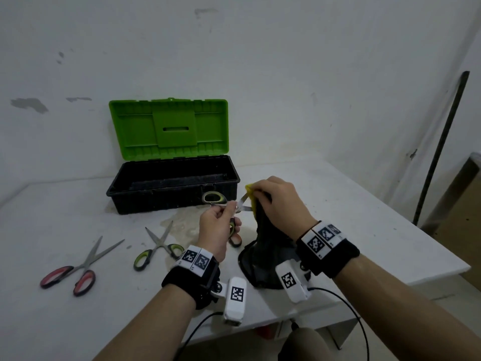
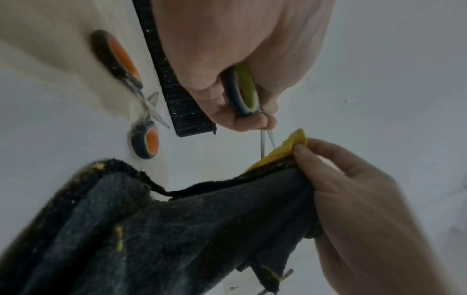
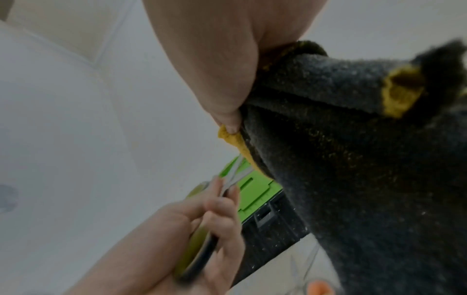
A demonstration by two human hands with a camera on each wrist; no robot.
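Wrist bands (image 1: 194, 267): black with printed markers, one on each forearm, low in the head view.
Left hand (image 1: 217, 230): fingers curled round the handles of the green-handled scissors (image 1: 221, 202), held above the table (image 1: 351, 217) in front of the toolbox (image 1: 156, 201).
Right hand (image 1: 281, 201): thumb and fingertips pinch the top of the dark cloth (image 1: 263, 261) at its yellow edge (image 1: 249, 190). The cloth hangs from there and its lower part rests on the table.
Blades: a little apart, tips at the yellow edge just below the pinch. Whether fabric already sits between them is hard to tell.
Step in hand: snipping the yellow edge, most likely.
Doing it well: keep the cloth taut, feed the edge deep toward the pivot, and keep the pinching fingertips clear of the tips.
Risk: slack cloth may fold between the blades rather than cut.
Lying by: orange-handled scissors (image 2: 141, 111) under the left hand, red-handled scissors (image 1: 78, 267) and a second green pair (image 1: 158, 246) further left.
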